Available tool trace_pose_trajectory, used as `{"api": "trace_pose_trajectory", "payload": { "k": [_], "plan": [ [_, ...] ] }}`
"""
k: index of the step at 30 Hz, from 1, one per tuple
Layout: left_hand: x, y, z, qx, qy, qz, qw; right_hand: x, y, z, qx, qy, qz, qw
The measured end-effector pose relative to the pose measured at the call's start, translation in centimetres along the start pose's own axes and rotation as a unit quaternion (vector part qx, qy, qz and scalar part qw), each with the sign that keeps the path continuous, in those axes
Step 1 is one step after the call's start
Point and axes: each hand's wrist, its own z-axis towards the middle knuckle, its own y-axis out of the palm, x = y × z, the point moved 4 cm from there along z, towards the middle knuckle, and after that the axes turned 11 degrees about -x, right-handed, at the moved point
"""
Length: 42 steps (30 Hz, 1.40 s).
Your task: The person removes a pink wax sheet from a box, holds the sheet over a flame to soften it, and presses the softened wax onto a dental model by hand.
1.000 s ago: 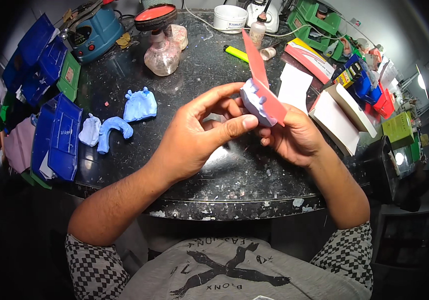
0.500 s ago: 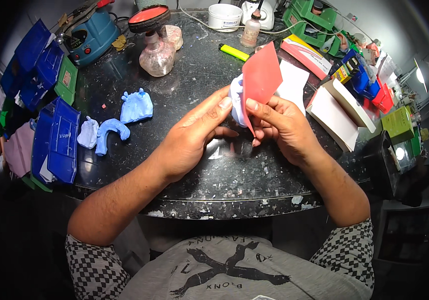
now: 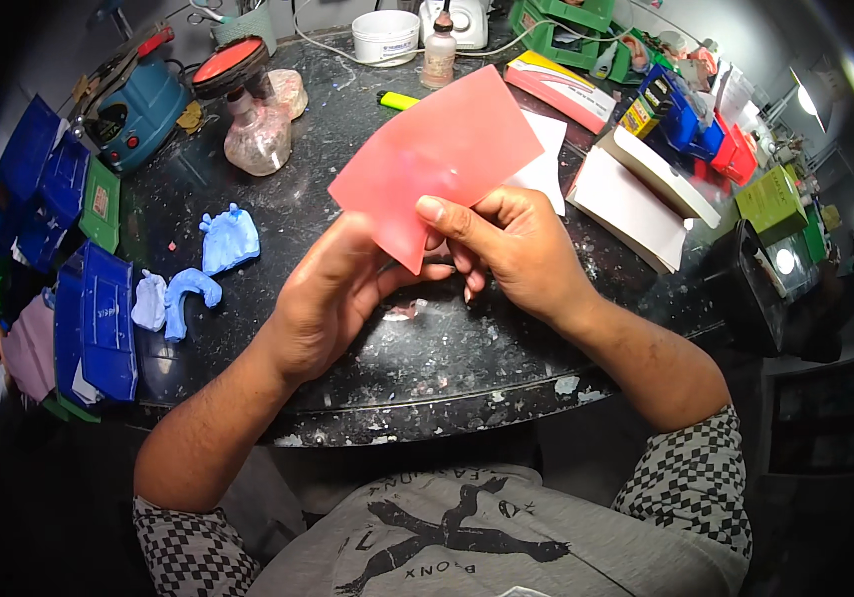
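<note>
A pink wax sheet [image 3: 457, 134] is spread broad side up above the bench, pinched at its near edge by my right hand [image 3: 517, 244], the thumb on top and fingers underneath. My left hand [image 3: 318, 289] curls at the sheet's left side, and its fingertips pass out of sight behind the wax. The pale blue dental cast seen in that hand half a second ago is now covered by the sheet. On the bench to the left lie a blue dental cast [image 3: 231, 239], a blue horseshoe-shaped piece [image 3: 178, 298] and a smaller pale piece [image 3: 149, 300].
Blue bins [image 3: 97, 323] line the left. A glass burner [image 3: 256, 134] stands beneath a red-topped disc [image 3: 230, 62]. Behind the sheet are a yellow-green lighter [image 3: 397, 100], a dropper bottle [image 3: 439, 58] and a white tub [image 3: 385, 38]. An opened carton [image 3: 636, 199] lies at right.
The wax sheet has turned from nearly edge-on to face up and shifted left, hiding the cast. Both hands have moved left with it, and the whole view has swung slightly.
</note>
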Motion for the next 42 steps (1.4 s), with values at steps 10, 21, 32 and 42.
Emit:
{"api": "trace_pose_trajectory", "payload": {
  "k": [10,21,32,42],
  "plan": [
    [0.9,-1.6,0.3,0.174,-0.043,0.075,0.981,-0.8,-2.5,0.6,0.058,-0.073,0.062,0.994],
    [1.5,-1.5,0.6,0.166,-0.012,0.038,0.985,-0.6,-3.3,1.1,-0.043,-0.049,0.250,0.966],
    [1.0,-3.1,0.5,0.181,-0.047,-0.025,0.982,-0.6,-4.0,1.0,0.006,-0.080,0.267,0.960],
    [1.6,-1.9,0.1,0.174,-0.064,0.073,0.980,-0.9,-2.1,0.8,-0.063,-0.077,0.272,0.957]
  ]
}}
